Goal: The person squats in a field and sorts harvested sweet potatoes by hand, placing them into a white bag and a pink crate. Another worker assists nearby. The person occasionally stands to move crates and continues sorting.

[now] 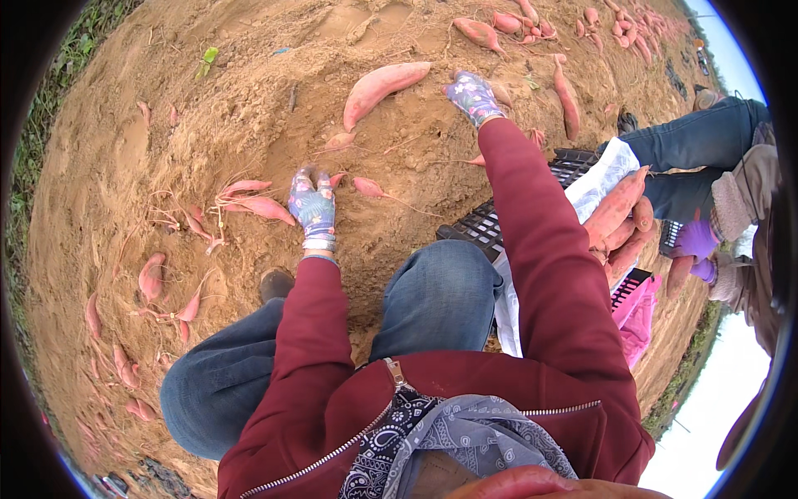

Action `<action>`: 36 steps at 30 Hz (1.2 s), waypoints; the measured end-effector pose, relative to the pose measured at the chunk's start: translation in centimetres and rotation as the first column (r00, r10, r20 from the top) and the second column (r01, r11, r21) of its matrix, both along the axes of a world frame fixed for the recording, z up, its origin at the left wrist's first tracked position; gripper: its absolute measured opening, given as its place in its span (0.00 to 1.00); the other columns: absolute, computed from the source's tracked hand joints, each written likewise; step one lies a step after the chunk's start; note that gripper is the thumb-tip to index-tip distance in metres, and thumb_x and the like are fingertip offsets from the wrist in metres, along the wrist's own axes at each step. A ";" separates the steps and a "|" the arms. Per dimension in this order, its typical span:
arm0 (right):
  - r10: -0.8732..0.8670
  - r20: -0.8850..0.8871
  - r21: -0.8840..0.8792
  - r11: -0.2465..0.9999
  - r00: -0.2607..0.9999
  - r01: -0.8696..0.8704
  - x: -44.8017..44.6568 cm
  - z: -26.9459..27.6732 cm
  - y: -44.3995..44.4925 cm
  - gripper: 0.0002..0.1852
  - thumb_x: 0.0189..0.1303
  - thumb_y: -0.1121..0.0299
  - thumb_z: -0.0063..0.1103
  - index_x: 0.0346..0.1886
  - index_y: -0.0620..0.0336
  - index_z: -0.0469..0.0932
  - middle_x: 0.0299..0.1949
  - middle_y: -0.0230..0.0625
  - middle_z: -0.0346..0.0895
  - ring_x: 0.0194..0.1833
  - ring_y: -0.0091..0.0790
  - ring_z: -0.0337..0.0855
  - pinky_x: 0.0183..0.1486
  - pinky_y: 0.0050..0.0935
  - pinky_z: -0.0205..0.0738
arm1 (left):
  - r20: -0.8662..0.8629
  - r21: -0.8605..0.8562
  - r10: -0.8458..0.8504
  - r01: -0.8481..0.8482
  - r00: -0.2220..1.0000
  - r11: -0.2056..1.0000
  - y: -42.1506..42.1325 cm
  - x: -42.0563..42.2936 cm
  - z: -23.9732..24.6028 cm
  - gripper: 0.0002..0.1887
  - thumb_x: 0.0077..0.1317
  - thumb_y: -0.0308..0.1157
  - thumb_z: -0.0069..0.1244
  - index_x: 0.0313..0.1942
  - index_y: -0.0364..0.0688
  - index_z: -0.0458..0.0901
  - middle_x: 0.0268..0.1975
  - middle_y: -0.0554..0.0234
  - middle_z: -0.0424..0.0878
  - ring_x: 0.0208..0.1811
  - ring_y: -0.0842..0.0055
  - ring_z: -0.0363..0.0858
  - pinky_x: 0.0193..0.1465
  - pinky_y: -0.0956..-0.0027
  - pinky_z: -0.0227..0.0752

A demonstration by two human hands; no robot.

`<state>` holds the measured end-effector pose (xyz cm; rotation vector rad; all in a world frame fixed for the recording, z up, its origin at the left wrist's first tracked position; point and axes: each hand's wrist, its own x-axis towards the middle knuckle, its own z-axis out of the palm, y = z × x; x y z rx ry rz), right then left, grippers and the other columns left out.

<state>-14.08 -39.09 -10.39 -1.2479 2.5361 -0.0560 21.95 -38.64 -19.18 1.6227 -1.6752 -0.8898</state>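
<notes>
My left hand [313, 209], in a floral-print glove, hovers over or touches the sandy soil with its fingers apart and slightly blurred. Just right of its fingertips is a small sweet potato [337, 179], partly hidden, and another small one with a long root tail [369, 187] lies beyond it. A cluster of sweet potatoes on a stem [260, 206] lies against its left side. Farther out, my right hand [472, 98] reaches to the ground between a large curved sweet potato [383, 90] and a partly covered one [501, 95]. Its fingertips are turned away, so its grip is hidden.
Under my right arm stands a black plastic crate [477, 227] with a white liner [601, 168] and piled sweet potatoes [617, 218]. A co-worker's purple-gloved hand [693, 242] holds a sweet potato [678, 276] at right. More sweet potatoes [151, 276] are scattered left and in heaps [629, 31] at upper right.
</notes>
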 end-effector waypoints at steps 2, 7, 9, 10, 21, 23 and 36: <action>0.179 -0.092 0.025 0.984 0.980 -0.177 3.4 -1.0 -3.1 0.27 0.53 0.60 0.62 0.59 0.55 0.74 0.51 0.49 0.79 0.56 0.46 0.78 0.58 0.42 0.70 | -0.018 -0.057 -0.031 0.030 0.999 0.998 0.0 0.0 -0.6 0.15 0.62 0.36 0.54 0.47 0.37 0.81 0.42 0.47 0.85 0.43 0.56 0.84 0.46 0.60 0.75; 0.744 -0.284 0.097 0.650 0.605 -0.754 11.0 -5.5 -7.6 0.29 0.59 0.63 0.57 0.66 0.50 0.67 0.67 0.42 0.64 0.69 0.47 0.62 0.67 0.58 0.54 | -0.366 0.116 0.004 0.041 0.930 0.992 -0.5 -0.5 -2.6 0.15 0.65 0.31 0.52 0.49 0.32 0.79 0.46 0.49 0.84 0.44 0.67 0.83 0.49 0.64 0.76; 0.757 -0.277 0.239 0.650 0.591 -0.721 12.9 -6.9 -9.1 0.26 0.65 0.58 0.49 0.67 0.46 0.66 0.63 0.41 0.69 0.68 0.48 0.64 0.67 0.65 0.50 | -0.470 0.133 0.025 0.043 0.882 0.990 -0.5 -0.8 -2.9 0.16 0.67 0.30 0.50 0.51 0.29 0.77 0.45 0.50 0.83 0.44 0.72 0.82 0.47 0.67 0.77; 0.757 -0.234 0.270 0.653 0.610 -0.708 13.0 -7.1 -9.8 0.27 0.65 0.58 0.50 0.67 0.46 0.66 0.61 0.40 0.72 0.67 0.48 0.65 0.68 0.65 0.49 | -0.504 0.127 0.011 0.062 0.864 0.990 -0.5 -1.0 -2.9 0.16 0.68 0.29 0.50 0.52 0.29 0.76 0.46 0.51 0.82 0.44 0.72 0.82 0.46 0.68 0.77; 0.839 -0.425 -0.145 0.307 0.339 -0.941 15.4 -3.0 2.2 0.27 0.58 0.63 0.53 0.63 0.56 0.70 0.59 0.43 0.73 0.58 0.47 0.75 0.60 0.51 0.67 | -0.762 0.571 0.620 0.644 0.186 0.509 -0.1 -3.3 -0.8 0.42 0.68 0.59 0.41 0.69 0.34 0.56 0.65 0.43 0.68 0.56 0.57 0.77 0.54 0.54 0.74; 0.901 -0.248 -0.313 0.273 0.356 -0.909 14.3 -1.2 3.2 0.26 0.54 0.63 0.57 0.59 0.55 0.73 0.56 0.42 0.75 0.59 0.47 0.74 0.55 0.47 0.71 | -0.800 0.593 0.460 0.624 0.385 0.509 0.6 -3.0 -0.6 0.37 0.67 0.51 0.49 0.67 0.33 0.61 0.58 0.46 0.76 0.46 0.64 0.83 0.41 0.62 0.78; -0.320 0.929 0.113 0.720 0.184 0.684 11.3 -3.4 4.8 0.41 0.52 0.49 0.69 0.62 0.71 0.69 0.59 0.55 0.72 0.58 0.47 0.74 0.60 0.42 0.68 | -0.362 0.078 -0.518 0.579 0.775 0.812 5.3 -6.8 4.8 0.36 0.57 0.30 0.62 0.64 0.29 0.66 0.61 0.48 0.74 0.60 0.71 0.74 0.57 0.69 0.72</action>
